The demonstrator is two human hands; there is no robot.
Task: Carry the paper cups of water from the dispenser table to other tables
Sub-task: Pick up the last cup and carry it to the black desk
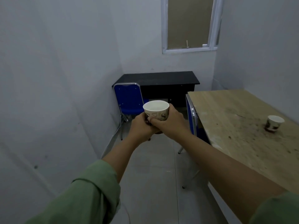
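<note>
Head view, both hands [155, 125] gripping round patterned paper cup [156, 110]

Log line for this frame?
carry | both hands: left hand, right hand hold cup | second cup on wooden table | black desk ahead

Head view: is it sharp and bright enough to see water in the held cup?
Head view: dim, soft, wide-angle bend at edges; held cup in both hands, left hand and right hand, shows a pale interior, water level unclear; the cup on the wooden table is blurred.
</note>
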